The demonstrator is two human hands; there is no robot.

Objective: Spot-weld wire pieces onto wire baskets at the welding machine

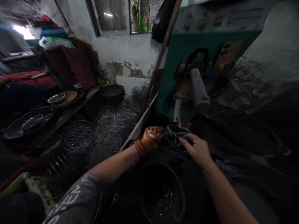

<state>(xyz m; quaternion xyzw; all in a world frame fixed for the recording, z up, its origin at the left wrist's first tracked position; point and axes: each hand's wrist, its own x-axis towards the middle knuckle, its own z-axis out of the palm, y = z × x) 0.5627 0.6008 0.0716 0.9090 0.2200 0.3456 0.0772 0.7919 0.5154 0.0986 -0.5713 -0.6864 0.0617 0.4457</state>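
My left hand [151, 138], in a stained orange glove, is closed around the left side of a round wire rack [174, 145]. The rack sits just below the lower metal arm [177, 110] of a green machine, whose tip comes down close to it. My bare right hand [197, 147] is at the rack's right side, thumb and fingers pinched together by the arm's tip. What lies between those fingertips is too dark and small to make out. Below both hands stands a dark round bowl [183, 194] with small shiny metal pieces [164, 200] at its bottom.
The green machine [167, 71] rises ahead, with a thicker arm [199, 87] above. Tangled wire racks [114, 121] are heaped left of a wooden board [140, 119]. Pans [11, 132] rest on a bench further left, beside another person's dark-clothed body [21, 96]. A large dark basin [252, 146] is at right.
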